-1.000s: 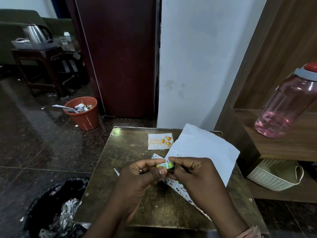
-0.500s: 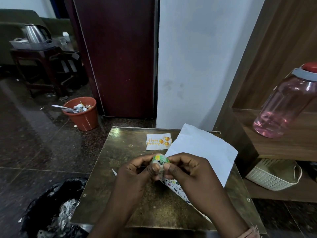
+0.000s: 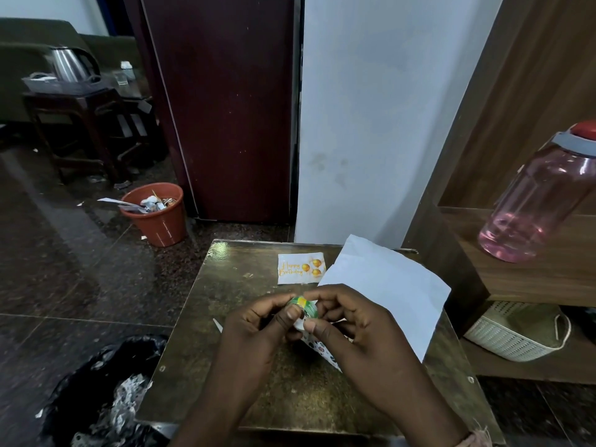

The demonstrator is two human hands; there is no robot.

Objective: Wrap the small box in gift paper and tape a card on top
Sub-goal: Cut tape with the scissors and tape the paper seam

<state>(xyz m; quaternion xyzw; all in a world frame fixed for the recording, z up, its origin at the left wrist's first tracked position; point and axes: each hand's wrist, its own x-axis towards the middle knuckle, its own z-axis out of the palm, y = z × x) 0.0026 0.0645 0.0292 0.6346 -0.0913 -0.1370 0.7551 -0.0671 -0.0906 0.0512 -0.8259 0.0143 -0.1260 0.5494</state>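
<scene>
Over the middle of the small brown table [image 3: 225, 317], both hands hold a small green and yellow tape roll [image 3: 304, 305]. My left hand [image 3: 258, 330] pinches its left side with thumb and fingers. My right hand [image 3: 351, 324] pinches its right side, thumb near the roll's lower edge. Under them lies the gift paper [image 3: 383, 285], white side up, a patterned corner showing below my right hand. A white "Happy Birthday" card [image 3: 300, 268] with gold balloons lies flat at the table's far edge. The small box is not visible.
A black bin bag [image 3: 106, 395] with crumpled waste sits at the table's left front. An orange bin [image 3: 156, 212] stands on the floor beyond. On the wooden shelf at right stand a pink bottle [image 3: 538, 201] and, below it, a white basket [image 3: 519, 330].
The tape roll has turned in my fingers from lying flat to standing more on edge. Both hands have drawn closer together around it.
</scene>
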